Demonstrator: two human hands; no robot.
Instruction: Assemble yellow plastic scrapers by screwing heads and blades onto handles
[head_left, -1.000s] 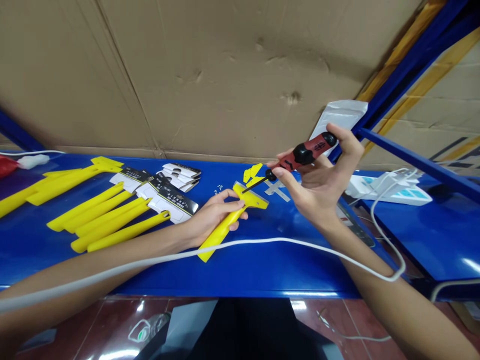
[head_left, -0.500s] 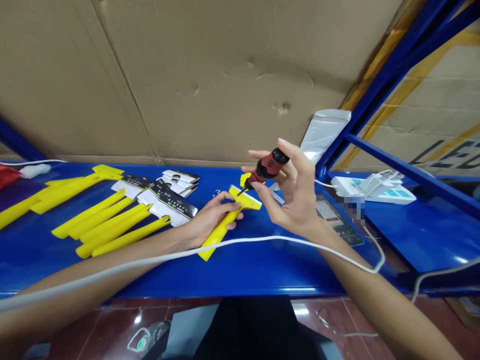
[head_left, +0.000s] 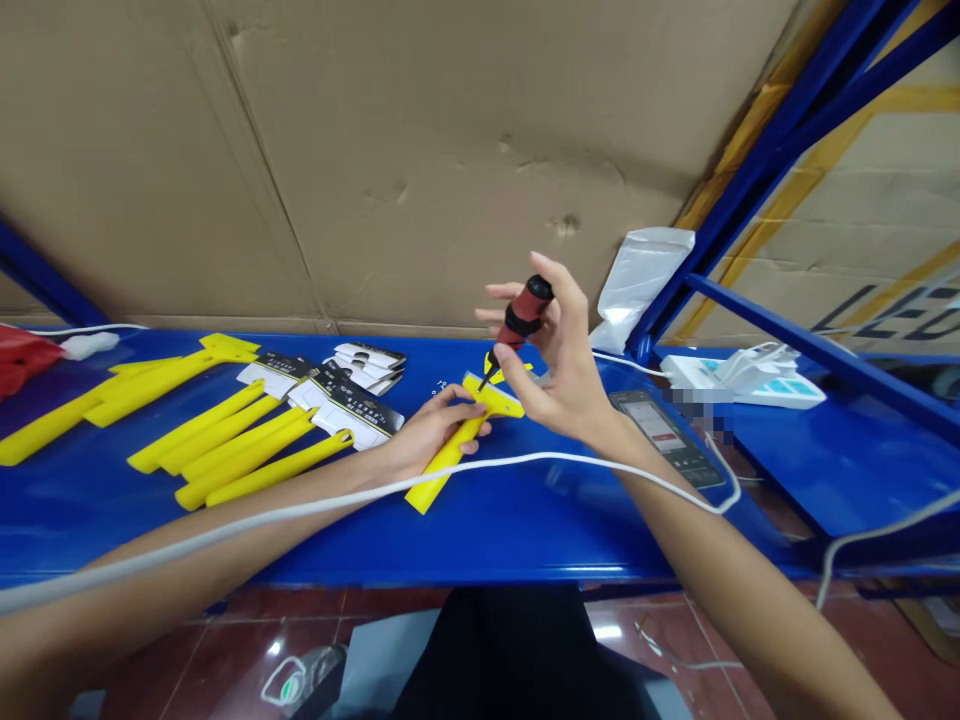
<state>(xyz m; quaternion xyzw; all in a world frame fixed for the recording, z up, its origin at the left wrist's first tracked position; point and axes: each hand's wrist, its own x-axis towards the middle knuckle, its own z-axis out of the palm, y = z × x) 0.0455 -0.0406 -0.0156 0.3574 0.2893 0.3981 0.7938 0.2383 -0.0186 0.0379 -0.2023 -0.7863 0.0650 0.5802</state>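
My left hand is closed around a yellow scraper with a wide head, holding it just above or on the blue shelf. In my right hand is a screwdriver with a red and black handle. It is tilted, and its tip meets the scraper's head near my left fingertips. Thumb and forefinger grip the handle while other fingers stretch out behind it. Another yellow piece shows partly behind the screwdriver. To the left lie several yellow scrapers with black-and-white card sleeves on their heads.
More yellow scrapers without sleeves lie far left, near a red bag. Folded cards are stacked behind. A phone, a power strip and a white pouch are on the right. A white cable crosses over both forearms.
My right hand has shifted slightly left and up, and the screwdriver handle has turned in its fingers. My left hand still holds the scraper. The view has shifted a little.
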